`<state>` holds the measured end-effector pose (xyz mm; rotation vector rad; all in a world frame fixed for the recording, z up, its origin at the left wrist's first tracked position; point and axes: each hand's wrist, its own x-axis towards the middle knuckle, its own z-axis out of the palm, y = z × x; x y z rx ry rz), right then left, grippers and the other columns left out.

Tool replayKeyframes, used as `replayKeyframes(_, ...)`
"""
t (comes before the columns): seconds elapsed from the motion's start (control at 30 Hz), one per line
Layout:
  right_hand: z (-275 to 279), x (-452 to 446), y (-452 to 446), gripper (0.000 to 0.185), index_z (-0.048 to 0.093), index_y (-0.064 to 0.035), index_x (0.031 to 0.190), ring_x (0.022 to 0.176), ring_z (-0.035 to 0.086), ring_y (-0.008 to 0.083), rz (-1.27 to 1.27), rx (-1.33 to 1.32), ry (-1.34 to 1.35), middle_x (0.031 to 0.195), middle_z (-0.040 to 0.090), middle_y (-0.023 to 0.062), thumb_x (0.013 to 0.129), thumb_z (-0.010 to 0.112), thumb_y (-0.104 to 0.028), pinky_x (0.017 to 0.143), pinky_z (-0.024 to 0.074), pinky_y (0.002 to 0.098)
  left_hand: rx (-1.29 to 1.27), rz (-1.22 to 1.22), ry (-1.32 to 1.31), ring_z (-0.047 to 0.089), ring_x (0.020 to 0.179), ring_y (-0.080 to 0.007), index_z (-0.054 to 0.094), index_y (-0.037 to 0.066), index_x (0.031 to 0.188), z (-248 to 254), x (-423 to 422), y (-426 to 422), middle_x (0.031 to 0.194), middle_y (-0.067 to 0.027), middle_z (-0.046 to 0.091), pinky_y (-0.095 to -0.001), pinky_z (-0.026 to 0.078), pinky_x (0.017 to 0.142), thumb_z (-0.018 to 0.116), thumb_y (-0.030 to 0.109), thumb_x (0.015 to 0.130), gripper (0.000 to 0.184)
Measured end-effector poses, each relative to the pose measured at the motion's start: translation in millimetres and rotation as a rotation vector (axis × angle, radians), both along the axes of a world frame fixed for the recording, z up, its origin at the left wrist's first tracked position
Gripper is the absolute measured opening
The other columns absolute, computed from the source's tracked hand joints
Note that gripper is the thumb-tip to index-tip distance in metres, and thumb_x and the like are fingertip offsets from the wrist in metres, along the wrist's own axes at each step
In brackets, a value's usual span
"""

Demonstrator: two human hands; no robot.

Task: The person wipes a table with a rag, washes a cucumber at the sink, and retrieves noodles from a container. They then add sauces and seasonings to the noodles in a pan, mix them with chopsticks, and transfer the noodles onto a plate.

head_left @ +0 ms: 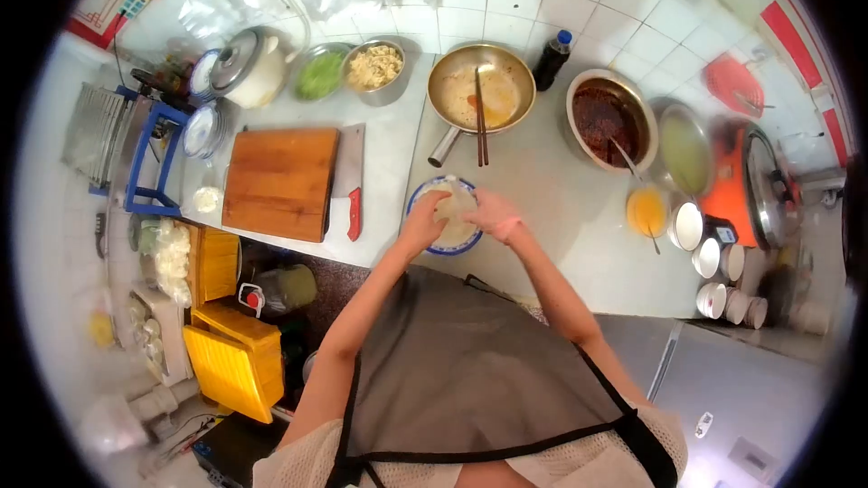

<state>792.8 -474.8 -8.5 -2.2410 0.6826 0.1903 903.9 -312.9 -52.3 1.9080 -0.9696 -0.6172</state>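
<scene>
Both hands work over a blue-rimmed plate (417, 192) at the near edge of the counter (551, 258).
The left hand (425, 220) and right hand (495, 214) touch something pale on it; beyond, toward the wall edge, sits a frying pan (452, 90) with chopsticks (480, 122) in it, a pot of dark red sauce (601, 122) to its right, and a cutting board (278, 183) and cleaver (349, 167) lie toward the left.

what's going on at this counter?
A person in an apron has both hands, left and right, at a blue-rimmed plate holding something pale and flat; the fingers hide exactly how it is gripped. Beyond it sits a frying pan with chopsticks resting in it. To the left are a wooden cutting board and a red-handled cleaver; to the right, a pot of dark red sauce with a utensil in it.
</scene>
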Motion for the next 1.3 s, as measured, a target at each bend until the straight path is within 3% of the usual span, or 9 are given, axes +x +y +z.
replayKeyframes(0.23,-14,9,26,0.026,0.062,-0.0023,0.096,0.081,0.062,0.0344,0.074,-0.109,-0.245,0.085,0.066,0.0165,0.081,0.061,-0.023,0.073,0.0493,0.0396,0.125,0.082,-0.029,0.058,0.072,-0.0255,0.061,0.000,0.096,-7,-11,4,0.082,-0.0108,0.063,-0.0328,0.047,0.067,0.068,0.009,0.075,0.024)
replayKeyframes(0.3,-12,2,16,0.020,0.061,-0.0026,0.096,0.078,0.060,0.0355,-0.344,0.846,-0.453,0.082,0.063,0.0175,0.081,0.060,-0.016,0.071,0.0486,0.0404,0.094,0.134,-0.032,0.054,0.064,-0.0227,0.061,-0.001,0.091,-9,-19,14,0.074,-0.0083,0.061,-0.0315,0.046,0.062,0.068,0.009,0.075,0.020)
replayKeyframes(0.43,-74,-4,11,0.015,0.061,-0.0027,0.092,0.079,0.058,0.0341,-0.184,0.269,-0.717,0.084,0.061,0.0158,0.081,0.059,-0.012,0.071,0.0480,0.0388,-0.112,0.241,0.134,0.051,0.061,-0.0177,0.060,-0.001,0.089,-16,-35,17,0.066,-0.0082,0.056,-0.0318,0.044,0.060,0.065,0.008,0.074,0.018)
replayKeyframes(0.5,-89,-3,18,0.016,0.061,-0.0028,0.094,0.088,0.058,0.0323,0.105,0.039,-0.339,0.093,0.060,0.0169,0.080,0.058,-0.009,0.075,0.0475,0.0373,-0.218,0.256,0.088,0.049,0.060,-0.0165,0.059,0.000,0.090,-10,-34,16,0.065,-0.0066,0.054,-0.0315,0.043,0.059,0.064,0.007,0.074,0.019)
replayKeyframes(0.7,-86,-8,21,0.014,0.058,-0.0016,0.087,0.087,0.057,0.0382,-0.086,-0.100,-0.788,0.086,0.059,0.0223,0.079,0.051,-0.010,0.075,0.0451,0.0433,-0.027,0.236,-0.165,0.059,0.069,-0.0341,0.056,0.007,0.106,8,-35,23,0.072,-0.0171,0.058,-0.0411,0.046,0.063,0.058,0.010,0.080,0.027)
replayKeyframes(0.83,-58,-3,35,0.013,0.056,-0.0026,0.086,0.080,0.059,0.0350,-0.041,0.092,-0.429,0.083,0.060,0.0197,0.080,0.058,-0.014,0.070,0.0470,0.0413,0.018,0.195,-0.268,0.061,0.071,-0.0385,0.058,0.009,0.107,24,-30,22,0.073,-0.0192,0.061,-0.0447,0.047,0.063,0.055,0.009,0.084,0.023)
replayKeyframes(0.97,-44,-11,39,0.012,0.056,-0.0038,0.084,0.075,0.058,0.0357,-0.128,0.011,-0.505,0.080,0.060,0.0201,0.079,0.058,-0.015,0.067,0.0464,0.0406,-0.092,0.214,-0.413,0.060,0.084,-0.0381,0.057,0.007,0.106,3,-25,23,0.095,-0.0158,0.064,-0.0471,0.048,0.072,0.053,0.007,0.084,0.022)
replayKeyframes(1.23,-24,-21,32,0.024,0.055,-0.0009,0.073,0.065,0.056,0.0342,-0.308,0.221,-0.410,0.071,0.059,0.0186,0.080,0.058,-0.024,0.061,0.0444,0.0419,-0.162,0.296,-0.340,0.059,0.084,-0.0348,0.061,0.004,0.084,8,-13,26,0.095,-0.0135,0.060,-0.0418,0.048,0.072,0.054,-0.001,0.079,0.010)
replayKeyframes(1.3,-37,-17,42,0.034,0.056,0.0008,0.069,0.060,0.058,0.0273,-0.072,-0.120,-0.375,0.063,0.058,0.0155,0.082,0.053,-0.030,0.058,0.0447,0.0402,-0.240,0.189,-0.553,0.060,0.079,-0.0326,0.059,0.002,0.080,20,-23,19,0.084,-0.0133,0.059,-0.0390,0.048,0.069,0.054,-0.004,0.076,0.008)
